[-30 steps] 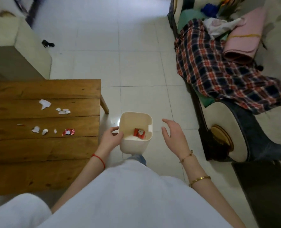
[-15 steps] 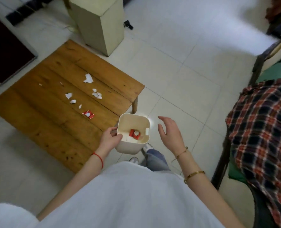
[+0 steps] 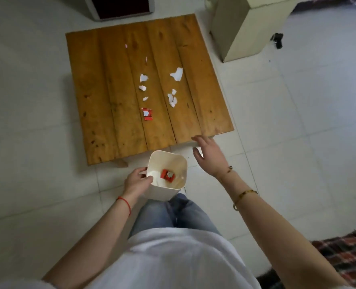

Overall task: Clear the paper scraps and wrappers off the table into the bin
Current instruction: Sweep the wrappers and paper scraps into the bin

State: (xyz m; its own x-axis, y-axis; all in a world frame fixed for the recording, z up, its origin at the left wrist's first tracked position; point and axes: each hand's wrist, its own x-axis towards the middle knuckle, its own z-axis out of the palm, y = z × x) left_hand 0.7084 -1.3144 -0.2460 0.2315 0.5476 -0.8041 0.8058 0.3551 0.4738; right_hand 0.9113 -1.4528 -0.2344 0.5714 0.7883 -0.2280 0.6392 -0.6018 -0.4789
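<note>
A low wooden table (image 3: 114, 97) stands on the tiled floor ahead of me. Several white paper scraps lie on it, the largest (image 3: 176, 74) toward the right, a cluster (image 3: 172, 98) below it, smaller ones (image 3: 143, 77) in a line at the middle. A red wrapper (image 3: 147, 114) lies nearest me on the table. My left hand (image 3: 137, 180) grips the rim of a cream bin (image 3: 178, 163), held just off the table's near edge. Inside the bin lies another red wrapper (image 3: 168, 175). My right hand (image 3: 209, 156) hovers empty, fingers spread, by the table's near right corner.
A cream box-shaped stool (image 3: 248, 26) stands beyond the table's right corner, with a small black object (image 3: 277, 39) on the floor beside it. A dark panel (image 3: 120, 6) sits past the table's far edge. A plaid blanket (image 3: 348, 253) shows at lower right.
The view has swung round, so the table now lies straight ahead instead of to the left. The bin stays in my left hand; my right hand has stretched forward toward the table's edge.
</note>
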